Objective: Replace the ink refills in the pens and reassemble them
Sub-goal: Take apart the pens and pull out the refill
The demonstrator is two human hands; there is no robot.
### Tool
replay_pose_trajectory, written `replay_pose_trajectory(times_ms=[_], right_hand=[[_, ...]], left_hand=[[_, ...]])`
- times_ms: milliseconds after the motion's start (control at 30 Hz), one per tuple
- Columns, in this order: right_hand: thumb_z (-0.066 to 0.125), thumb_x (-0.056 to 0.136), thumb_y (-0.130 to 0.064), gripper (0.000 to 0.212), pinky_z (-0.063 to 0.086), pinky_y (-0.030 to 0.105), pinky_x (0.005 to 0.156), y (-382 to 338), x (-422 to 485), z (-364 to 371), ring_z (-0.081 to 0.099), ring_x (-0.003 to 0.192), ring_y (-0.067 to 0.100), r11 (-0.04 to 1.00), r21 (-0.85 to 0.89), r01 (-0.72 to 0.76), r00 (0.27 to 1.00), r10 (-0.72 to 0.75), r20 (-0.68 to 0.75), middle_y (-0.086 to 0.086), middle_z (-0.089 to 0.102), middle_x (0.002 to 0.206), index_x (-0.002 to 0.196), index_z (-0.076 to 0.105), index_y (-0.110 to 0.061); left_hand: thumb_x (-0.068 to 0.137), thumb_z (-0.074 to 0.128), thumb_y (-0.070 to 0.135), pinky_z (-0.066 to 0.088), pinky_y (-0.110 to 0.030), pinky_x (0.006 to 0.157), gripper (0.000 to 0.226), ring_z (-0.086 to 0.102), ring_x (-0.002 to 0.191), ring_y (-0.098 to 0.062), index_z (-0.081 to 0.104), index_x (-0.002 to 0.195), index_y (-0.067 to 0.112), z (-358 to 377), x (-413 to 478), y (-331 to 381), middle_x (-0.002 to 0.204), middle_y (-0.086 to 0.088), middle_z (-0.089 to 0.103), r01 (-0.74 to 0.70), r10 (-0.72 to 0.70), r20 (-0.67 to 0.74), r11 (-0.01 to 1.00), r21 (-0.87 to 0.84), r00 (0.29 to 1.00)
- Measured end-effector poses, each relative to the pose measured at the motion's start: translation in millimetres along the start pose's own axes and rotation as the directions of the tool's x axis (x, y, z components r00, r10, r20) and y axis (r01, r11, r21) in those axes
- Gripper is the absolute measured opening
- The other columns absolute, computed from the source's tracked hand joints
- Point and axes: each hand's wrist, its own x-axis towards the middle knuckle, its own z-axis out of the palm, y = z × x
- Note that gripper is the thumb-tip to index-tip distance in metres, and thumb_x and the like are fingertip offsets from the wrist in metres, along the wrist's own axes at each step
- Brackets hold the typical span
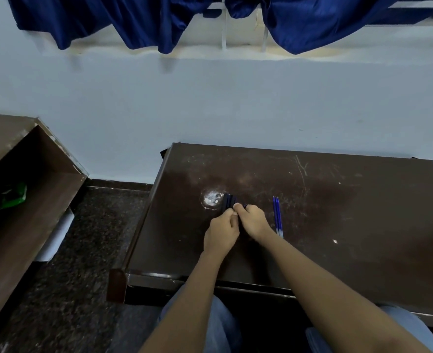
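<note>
left hand (pixel 221 231) and right hand (pixel 253 221) grip dark pens (pixel 229 201) | refills (pixel 277 216) just beside hands | on table (pixel 337 225)

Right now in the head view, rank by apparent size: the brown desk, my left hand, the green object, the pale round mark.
1. Brown desk.
2. Left hand, gripping the pens; nearness may enlarge it.
3. Green object and pale round mark look alike, so no ranking between them.

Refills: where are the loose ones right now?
Head view: the blue refills lie side by side on the table, just right of the right hand, which with the left hand grips the pens.
</note>
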Motion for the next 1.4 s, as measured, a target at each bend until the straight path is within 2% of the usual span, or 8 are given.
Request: replay_pose_trajectory(times_ms=[267, 433, 633, 833, 933, 1067, 1267, 1400], right_hand=[[0.041, 0.094, -0.039, 0.039, 0.035, 0.033, 0.059, -1, 19, -16, 0.043, 0.058, 0.016, 0.991, -0.036, -0.126, 0.991, 0.127, 0.032, 0.001, 0.047, 0.066, 0.063, 0.048, -0.016], [0.047, 0.092, -0.046, 0.042, 0.046, 0.034, 0.068, 10, 16, -24, 0.056, 0.073, 0.027, 0.862, -0.504, -0.052, 0.979, 0.144, 0.146, 0.007, 0.056, 0.074, 0.062, 0.046, -0.016], [0.046, 0.092, -0.056, 0.047, 0.049, 0.03, 0.062, 7, 5, -23, 0.058, 0.054, 0.018, 0.774, -0.633, 0.02, 0.976, 0.123, 0.181, 0.002, 0.057, 0.068, 0.068, 0.046, -0.015], [0.031, 0.089, -0.07, 0.068, 0.041, 0.036, 0.064, -1, 6, -37, 0.049, 0.056, 0.018, 0.965, -0.254, 0.059, 0.996, -0.041, 0.073, 0.002, 0.05, 0.058, 0.052, 0.041, -0.013], [0.037, 0.088, -0.069, 0.068, 0.036, 0.028, 0.057, -6, -2, -35, 0.043, 0.05, 0.013, 0.991, -0.09, 0.095, 0.993, -0.088, 0.073, -0.004, 0.046, 0.05, 0.047, 0.042, -0.015], [0.049, 0.088, -0.061, 0.064, 0.029, 0.026, 0.05, -12, 3, -34, 0.037, 0.045, 0.011, 0.995, -0.031, 0.091, 0.995, -0.092, -0.027, -0.004, 0.038, 0.046, 0.045, 0.034, -0.016], [0.049, 0.093, -0.038, 0.059, 0.032, 0.028, 0.053, -33, 9, -43, 0.038, 0.046, 0.012, 0.993, 0.081, 0.084, 0.996, -0.083, -0.012, -0.004, 0.042, 0.039, 0.041, 0.038, -0.013], [0.043, 0.092, -0.035, 0.056, 0.034, 0.031, 0.056, -34, 8, -45, 0.036, 0.044, 0.01, 0.982, 0.027, 0.186, 0.979, -0.187, 0.078, 0.0, 0.04, 0.042, 0.048, 0.043, 0.001]], left_hand=[[0.1, 0.031, 0.042, 0.041, -0.028, 0.058, 0.039, 0.057, 0.066, -0.015, 0.063, 0.093, 0.02, 10, -10, -2, 0.073, 0.004, 0.06, 0.114, -0.119, -0.034, 0.985, -0.131, 0.992], [0.098, 0.034, 0.022, 0.036, -0.017, 0.053, 0.035, 0.05, 0.063, -0.004, 0.067, 0.09, 0.013, 6, -9, -1, 0.076, 0.005, 0.057, 0.26, -0.292, -0.102, 0.932, -0.252, 0.951], [0.099, 0.037, 0.031, 0.045, -0.022, 0.063, 0.028, 0.06, 0.069, -0.012, 0.064, 0.097, 0.021, 3, -8, 4, 0.074, 0.001, 0.063, 0.147, -0.197, -0.152, 0.945, -0.291, 0.968], [0.097, 0.039, 0.018, 0.039, -0.004, 0.051, 0.028, 0.051, 0.061, -0.001, 0.066, 0.091, 0.012, 0, 0, 19, 0.069, 0.005, 0.059, 0.101, -0.145, -0.134, 0.952, -0.289, 0.98], [0.097, 0.044, 0.017, 0.039, -0.013, 0.059, 0.023, 0.054, 0.062, -0.005, 0.065, 0.088, 0.014, 1, 2, 26, 0.07, 0.003, 0.059, -0.037, 0.015, -0.132, 0.985, -0.166, 0.991], [0.096, 0.046, 0.026, 0.041, -0.024, 0.064, 0.022, 0.059, 0.072, -0.014, 0.065, 0.104, 0.019, -2, 4, 26, 0.077, 0.003, 0.061, -0.142, 0.142, -0.134, 0.99, 0.016, 0.981], [0.1, 0.036, 0.03, 0.038, -0.028, 0.066, 0.034, 0.051, 0.071, -0.012, 0.058, 0.081, 0.012, -12, 9, 42, 0.076, 0.001, 0.058, -0.159, 0.167, -0.123, 0.985, 0.069, 0.978], [0.1, 0.038, 0.024, 0.036, -0.011, 0.055, 0.038, 0.043, 0.058, -0.005, 0.048, 0.064, 0.019, -19, 7, 45, 0.063, 0.007, 0.048, -0.119, 0.11, -0.062, 0.979, -0.166, 0.992]])
